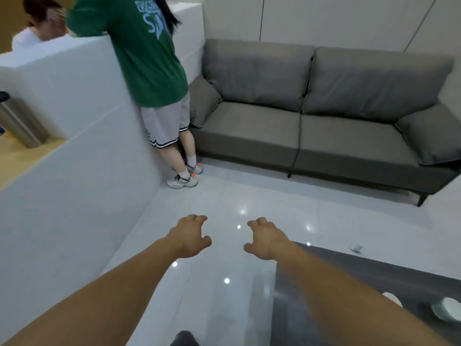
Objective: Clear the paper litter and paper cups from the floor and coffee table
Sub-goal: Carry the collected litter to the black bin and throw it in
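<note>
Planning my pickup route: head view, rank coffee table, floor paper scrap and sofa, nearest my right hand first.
From the right hand:
1. coffee table, right beside it.
2. paper scrap, floor beyond table.
3. sofa, far wall.

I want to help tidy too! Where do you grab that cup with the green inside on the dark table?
Wrap the right hand round the cup's side wall, coming from above. It seems tipped over on the table with its greenish inside showing, so the round wall is the easiest part to reach, and the thin rim would likely crush. The cup is blurred, so this is a best guess.
</note>
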The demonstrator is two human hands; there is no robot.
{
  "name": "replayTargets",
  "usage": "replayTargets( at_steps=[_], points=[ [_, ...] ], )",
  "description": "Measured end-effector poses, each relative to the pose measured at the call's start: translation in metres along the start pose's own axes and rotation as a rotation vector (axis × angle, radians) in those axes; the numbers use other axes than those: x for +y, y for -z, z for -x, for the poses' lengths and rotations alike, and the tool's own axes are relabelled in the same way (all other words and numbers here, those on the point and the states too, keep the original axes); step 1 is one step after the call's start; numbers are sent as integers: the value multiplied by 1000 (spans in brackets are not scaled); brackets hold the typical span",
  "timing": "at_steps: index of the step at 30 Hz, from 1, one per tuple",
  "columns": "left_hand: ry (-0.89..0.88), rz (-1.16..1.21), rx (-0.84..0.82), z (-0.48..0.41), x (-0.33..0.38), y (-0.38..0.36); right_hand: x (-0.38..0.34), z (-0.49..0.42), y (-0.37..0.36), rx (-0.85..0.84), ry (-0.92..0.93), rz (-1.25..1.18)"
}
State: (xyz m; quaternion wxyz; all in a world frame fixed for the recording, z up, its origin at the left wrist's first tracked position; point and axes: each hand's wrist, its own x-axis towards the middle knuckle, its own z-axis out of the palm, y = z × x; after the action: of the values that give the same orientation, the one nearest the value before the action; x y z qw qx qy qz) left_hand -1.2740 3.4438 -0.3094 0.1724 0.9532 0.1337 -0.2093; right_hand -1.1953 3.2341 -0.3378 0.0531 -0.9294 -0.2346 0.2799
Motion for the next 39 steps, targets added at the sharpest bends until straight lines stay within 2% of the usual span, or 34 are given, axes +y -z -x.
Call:
replayTargets(
  at_steps=[7, 14, 21, 25, 30, 39],
  points=[
    [-243, -86, -64, -187, 52, 63, 65, -104, 67, 57, -281, -114],
    [-515, -243, -118, -326, 159, 120, 134, -154, 124, 138, -542, -323],
    [-754, -361, -246, -432, 299, 106, 251, -193, 144, 129, -756, -466],
    [-790, -435, -321, -482, 373, 106, 318, -209, 164, 94, -847, -530],
    [-856, -480, -346, -531, 468, 102, 397, -212, 190, 144, -920, -589],
    [-1100, -652, -517, -596, 658, 38, 526, -200, 197, 193, -1166, -767]
  ],
)
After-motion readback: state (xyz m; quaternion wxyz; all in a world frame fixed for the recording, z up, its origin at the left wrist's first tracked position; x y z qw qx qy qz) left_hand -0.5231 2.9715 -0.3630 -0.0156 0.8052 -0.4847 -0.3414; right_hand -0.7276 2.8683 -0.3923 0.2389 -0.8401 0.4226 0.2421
